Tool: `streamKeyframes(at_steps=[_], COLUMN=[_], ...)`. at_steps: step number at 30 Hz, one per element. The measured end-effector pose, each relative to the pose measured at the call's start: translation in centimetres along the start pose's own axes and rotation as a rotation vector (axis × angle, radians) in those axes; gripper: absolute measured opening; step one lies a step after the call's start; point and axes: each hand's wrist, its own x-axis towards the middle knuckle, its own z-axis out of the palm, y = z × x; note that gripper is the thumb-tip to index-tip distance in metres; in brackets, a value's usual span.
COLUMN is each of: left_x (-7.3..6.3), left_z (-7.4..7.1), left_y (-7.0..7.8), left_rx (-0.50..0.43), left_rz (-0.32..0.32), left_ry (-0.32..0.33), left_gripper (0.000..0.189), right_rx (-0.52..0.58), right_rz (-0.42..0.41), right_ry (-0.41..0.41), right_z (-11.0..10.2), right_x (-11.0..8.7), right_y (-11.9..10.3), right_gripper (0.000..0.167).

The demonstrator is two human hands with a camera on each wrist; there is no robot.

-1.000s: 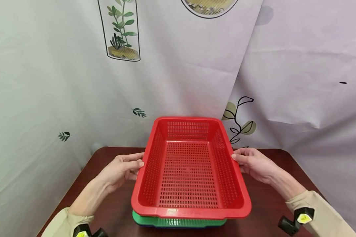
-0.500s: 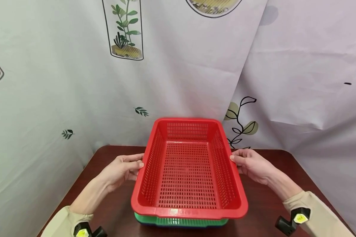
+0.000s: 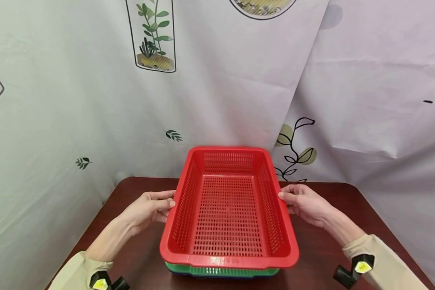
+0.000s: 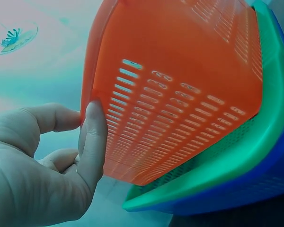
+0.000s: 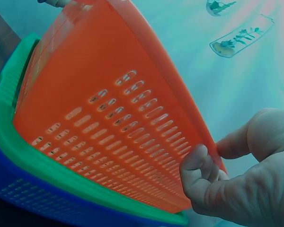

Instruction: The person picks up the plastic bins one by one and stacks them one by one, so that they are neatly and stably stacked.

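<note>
A red plastic basket (image 3: 228, 213) with slotted walls and floor is held between both hands. My left hand (image 3: 146, 211) pinches its left rim, thumb on top and fingers beneath. On the opposite side, my right hand (image 3: 306, 203) grips the right rim the same way. Below the red basket sits a green basket (image 3: 221, 272), nested in a blue basket (image 4: 274, 187). In both wrist views the red basket's lower part is inside the green rim (image 5: 19, 146), with its walls standing well above it. From the head view the lower two are mostly hidden.
The baskets stand on a dark reddish-brown table (image 3: 130, 249) with rounded far corners. Behind it hangs a pale cloth backdrop (image 3: 217, 100) printed with plants. Each sleeve carries a small black wrist camera (image 3: 353, 270).
The red basket's right side has shifted slightly left and its far end has lowered a little. My right hand has moved left with it, while the left hand stays nearly in place.
</note>
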Motion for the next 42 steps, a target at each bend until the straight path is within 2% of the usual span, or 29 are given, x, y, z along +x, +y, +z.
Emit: streamKeyframes(at_steps=[20,42], left_x=[0.6,1.1], left_z=[-0.7,-1.3], left_y=[-1.6,-2.5], left_rx=[0.047,0.105], left_rz=[-0.039,-0.065], left_ry=[0.023,0.045], left_gripper=[0.055,0.057], right_rx=[-0.006,-0.068], right_rz=[0.049,0.066], right_ry=[0.020,0.048], right_z=[0.2,0.6], right_x=[1.0,1.7], right_y=[1.9,3.2], right_gripper=[0.022,0.024])
